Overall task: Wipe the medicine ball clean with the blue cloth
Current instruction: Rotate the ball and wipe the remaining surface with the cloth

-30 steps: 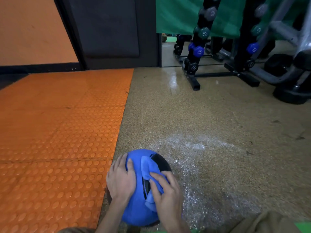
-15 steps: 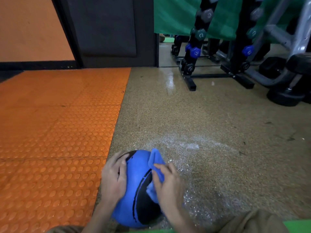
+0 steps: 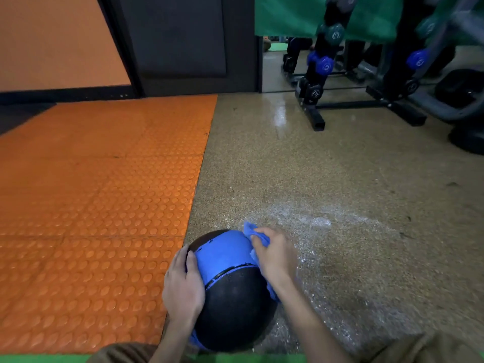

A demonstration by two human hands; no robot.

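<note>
A blue and black medicine ball (image 3: pixel 230 289) sits on the speckled floor at the bottom middle, its black panel turned up towards me. My left hand (image 3: pixel 183 289) lies on the ball's left side, fingers spread over its curve. My right hand (image 3: pixel 275 255) holds the blue cloth (image 3: pixel 250 230) against the ball's upper right side. A corner of the cloth sticks out beyond my fingers, and more of it shows under my wrist.
An orange studded mat (image 3: pixel 91 205) covers the floor to the left of the ball. A wet, shiny patch (image 3: pixel 327 247) spreads to the right. A black dumbbell rack (image 3: pixel 317 82) and other gym gear (image 3: pixel 461 100) stand at the back right.
The ball has turned so that its black panel faces up. My right hand and the cloth slid from the ball's middle to its upper right side. My left hand stayed on the left side.
</note>
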